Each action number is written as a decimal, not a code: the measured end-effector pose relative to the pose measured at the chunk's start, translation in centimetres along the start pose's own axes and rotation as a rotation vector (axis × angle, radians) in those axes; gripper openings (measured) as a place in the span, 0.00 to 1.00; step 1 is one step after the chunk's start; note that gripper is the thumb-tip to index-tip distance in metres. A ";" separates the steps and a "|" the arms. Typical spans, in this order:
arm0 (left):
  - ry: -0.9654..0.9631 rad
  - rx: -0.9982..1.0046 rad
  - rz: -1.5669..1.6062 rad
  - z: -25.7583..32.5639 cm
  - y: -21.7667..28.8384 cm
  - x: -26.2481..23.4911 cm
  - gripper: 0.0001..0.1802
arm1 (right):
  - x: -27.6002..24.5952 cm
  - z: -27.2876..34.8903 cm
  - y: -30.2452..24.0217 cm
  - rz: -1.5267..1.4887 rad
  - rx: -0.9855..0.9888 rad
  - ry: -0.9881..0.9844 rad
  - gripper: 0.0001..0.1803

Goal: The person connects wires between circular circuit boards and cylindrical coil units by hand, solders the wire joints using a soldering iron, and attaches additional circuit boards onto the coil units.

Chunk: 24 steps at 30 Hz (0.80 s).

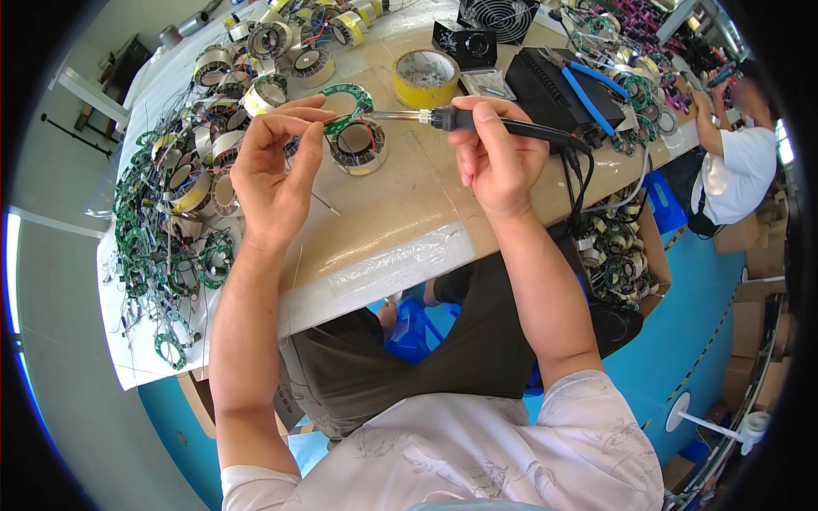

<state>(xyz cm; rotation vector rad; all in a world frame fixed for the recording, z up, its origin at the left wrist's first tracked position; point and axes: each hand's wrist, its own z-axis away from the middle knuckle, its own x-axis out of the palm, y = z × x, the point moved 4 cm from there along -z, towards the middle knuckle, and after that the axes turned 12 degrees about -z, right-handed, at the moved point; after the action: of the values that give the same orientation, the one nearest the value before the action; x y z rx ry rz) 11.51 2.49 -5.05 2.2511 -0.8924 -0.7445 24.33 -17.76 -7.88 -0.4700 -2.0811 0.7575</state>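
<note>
My left hand (277, 175) is closed in a pinch at the edge of a green ring-shaped circuit board (356, 92), raised over the table. Whether a thin wire is also between those fingertips I cannot make out. My right hand (503, 157) grips a soldering iron (443, 117) by its black handle. Its metal shaft points left, with the tip at the board beside my left fingertips. Just below the board, a motor stator (359, 149) with a yellow-and-white rim and wound core sits on the table.
Many wound stators (209, 145) and wired green boards (141, 230) crowd the left. Behind are a yellow tape roll (426, 78), a black fan (498, 19), a black box (554, 89) and blue-handled pliers (588, 98). A carton of stators (618, 255) stands right; another person (737, 162) works beyond.
</note>
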 end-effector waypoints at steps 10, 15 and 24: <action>0.000 -0.009 0.008 0.1 -0.1 -0.1 0.04 | 0.0 0.0 0.1 -0.012 -0.009 0.011 0.11; -0.006 0.003 0.006 0.1 -0.2 -0.1 0.04 | -0.1 -0.1 -0.1 -0.041 -0.009 0.043 0.11; -0.002 0.002 0.019 -0.1 -0.1 0.0 0.05 | -0.6 -0.4 -0.4 -0.028 -0.035 0.085 0.11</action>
<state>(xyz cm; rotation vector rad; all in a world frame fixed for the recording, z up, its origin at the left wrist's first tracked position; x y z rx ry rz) 11.60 2.56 -5.09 2.2409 -0.9147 -0.7374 24.93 -18.30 -7.78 -0.4835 -2.0197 0.6748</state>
